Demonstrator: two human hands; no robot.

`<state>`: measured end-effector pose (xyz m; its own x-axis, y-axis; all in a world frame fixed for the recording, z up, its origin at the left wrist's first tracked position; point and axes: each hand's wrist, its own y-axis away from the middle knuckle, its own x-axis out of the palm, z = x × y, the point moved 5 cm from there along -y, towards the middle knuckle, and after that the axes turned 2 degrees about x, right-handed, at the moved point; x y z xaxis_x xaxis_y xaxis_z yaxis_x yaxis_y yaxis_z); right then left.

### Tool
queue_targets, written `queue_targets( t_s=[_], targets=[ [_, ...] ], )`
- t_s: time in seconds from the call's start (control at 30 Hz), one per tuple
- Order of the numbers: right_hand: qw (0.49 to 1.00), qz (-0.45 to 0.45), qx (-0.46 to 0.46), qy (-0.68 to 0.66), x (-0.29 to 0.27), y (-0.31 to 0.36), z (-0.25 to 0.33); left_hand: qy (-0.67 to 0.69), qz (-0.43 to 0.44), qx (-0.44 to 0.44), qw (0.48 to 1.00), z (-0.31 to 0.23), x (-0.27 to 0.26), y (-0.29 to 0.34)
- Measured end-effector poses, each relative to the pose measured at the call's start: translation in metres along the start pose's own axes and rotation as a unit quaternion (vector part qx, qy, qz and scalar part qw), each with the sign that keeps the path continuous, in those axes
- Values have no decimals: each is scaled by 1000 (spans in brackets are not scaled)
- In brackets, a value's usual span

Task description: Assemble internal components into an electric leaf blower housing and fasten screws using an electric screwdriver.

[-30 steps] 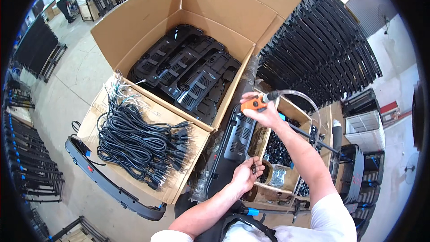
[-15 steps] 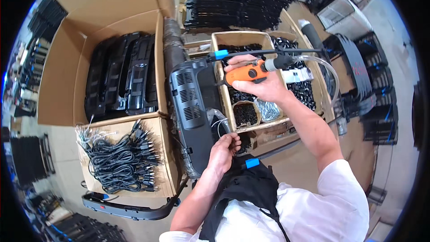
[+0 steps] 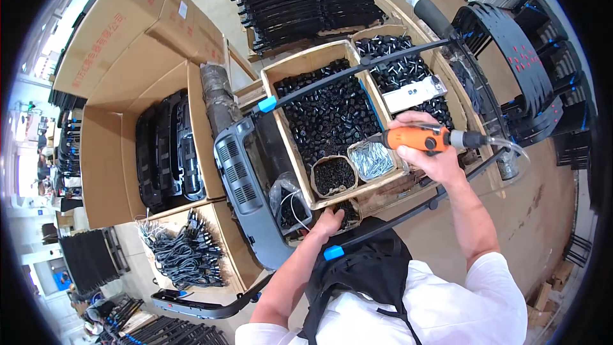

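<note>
My right hand [image 3: 435, 160] is closed round an orange power screwdriver [image 3: 415, 137] with a clear tube at its rear. Its tip is over the box, beside a small tub of silver screws [image 3: 371, 160]. My left hand [image 3: 327, 223] reaches to a small container of black screws [image 3: 348, 213] below the box's near edge; its fingertips are hidden there. Left of that hand stands a dark grey vented plastic panel [image 3: 246, 185]. A black tubular frame [image 3: 408, 217] with blue tape pieces runs from the panel across the box and in front of me.
The wooden parts box [image 3: 290, 137] holds black knobs [image 3: 329, 112], a tub of small black screws [image 3: 334, 176] and a white carton [image 3: 415, 94]. At left stand a cardboard box [image 3: 108, 166] of black panels and bundled black cables [image 3: 185, 252]. Stacked black frames [image 3: 306, 0] stand behind.
The screwdriver in my right hand has moved away from the panel, to the right over the box. My left hand has left the panel's edge for the small screw container. The view has shifted.
</note>
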<state>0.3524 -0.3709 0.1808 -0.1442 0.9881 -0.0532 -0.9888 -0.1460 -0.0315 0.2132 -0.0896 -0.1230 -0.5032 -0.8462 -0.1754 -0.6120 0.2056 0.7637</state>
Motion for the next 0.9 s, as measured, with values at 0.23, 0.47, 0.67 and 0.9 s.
queue_targets(
  t_s=[0.23,0.47,0.67,0.9],
  targets=[
    [996,-64,52,-39,-59,23,-58,-1,-6,95,995,-148,-51,6],
    [992,-35,122,-18,-60,35,-85,-244,-293,203,902,-206,-98,-142],
    [991,-43,124,9,-74,34,-91,-495,-252,121,823,-215,-93,-203],
    [980,-43,185,-55,-56,4,-129,-571,-229,116,780,-222,-76,-216]
  ],
)
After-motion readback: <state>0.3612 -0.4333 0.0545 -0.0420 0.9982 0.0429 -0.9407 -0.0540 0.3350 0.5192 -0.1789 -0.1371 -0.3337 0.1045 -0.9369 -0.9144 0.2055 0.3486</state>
